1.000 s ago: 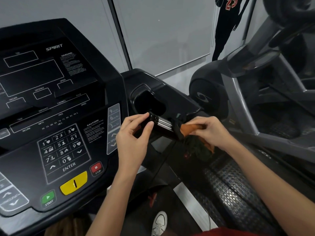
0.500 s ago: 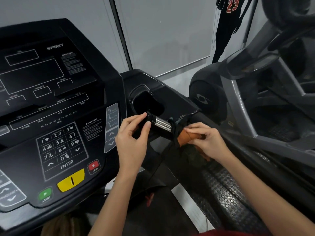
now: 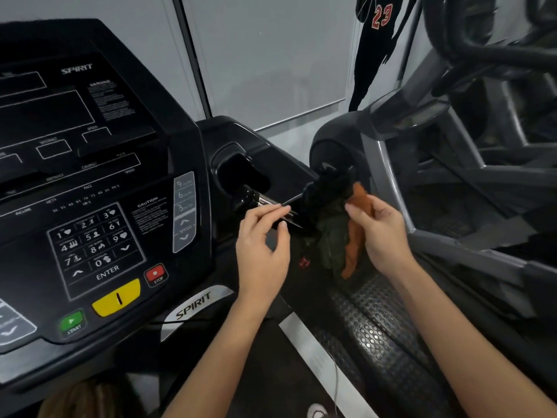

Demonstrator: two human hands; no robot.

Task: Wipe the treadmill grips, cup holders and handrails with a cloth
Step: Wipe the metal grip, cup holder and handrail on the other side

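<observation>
Pinching the cloth (image 3: 354,244) just right of the grip (image 3: 257,201) is the right hand (image 3: 384,236). Left hand's (image 3: 261,247) fingers spread loosely over the grip.

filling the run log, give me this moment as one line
phase: wiping grip | left hand: fingers at grip, contact unclear | right hand: pinches cloth bunched at grip's right end | cup holder: just behind grip

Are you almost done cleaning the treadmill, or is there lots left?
Probably lots left. Nothing looks clearly finished; I can't tell clean from dirty here. Right now the right hand pinches the cloth draped over the grip, with the left hand beside it. The cup holder has no cloth in it, so that seems still to do.
</observation>
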